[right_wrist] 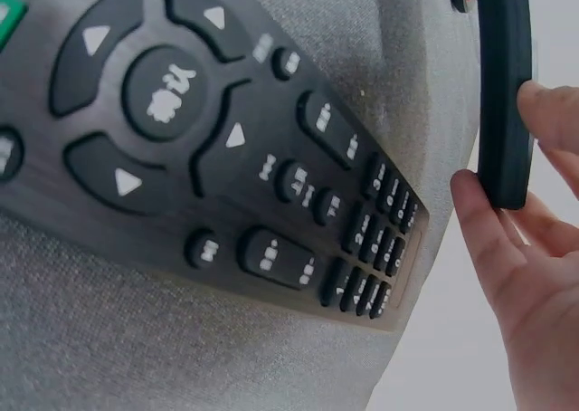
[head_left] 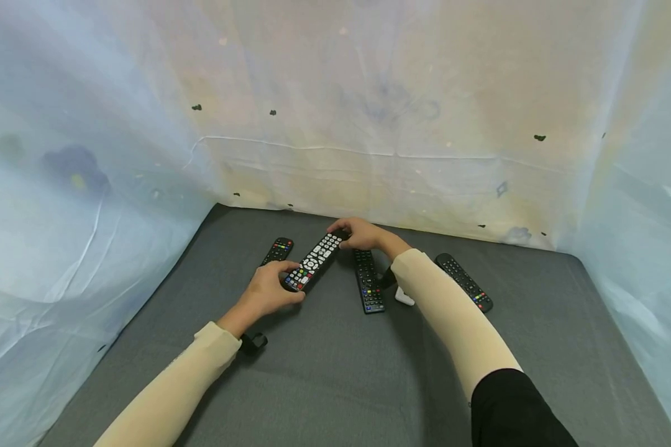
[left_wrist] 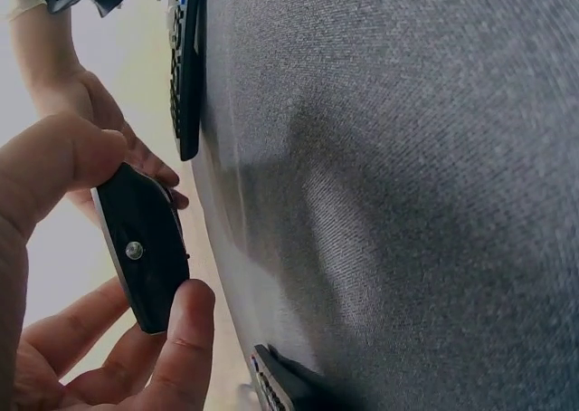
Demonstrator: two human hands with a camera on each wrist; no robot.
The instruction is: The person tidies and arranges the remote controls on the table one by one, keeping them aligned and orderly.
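On the far left, a small black remote lay flat on the gray table. Next to it, the left hand pinched the near end of a long remote, thumb on one edge and fingers on the other. The right hand curled round its far end, so the long remote was held just above the table. I think they were lifting or turning it, and both hands needed to move together. A third remote lay under the right arm. The last remote lay far right. A small white thing was partly hidden.
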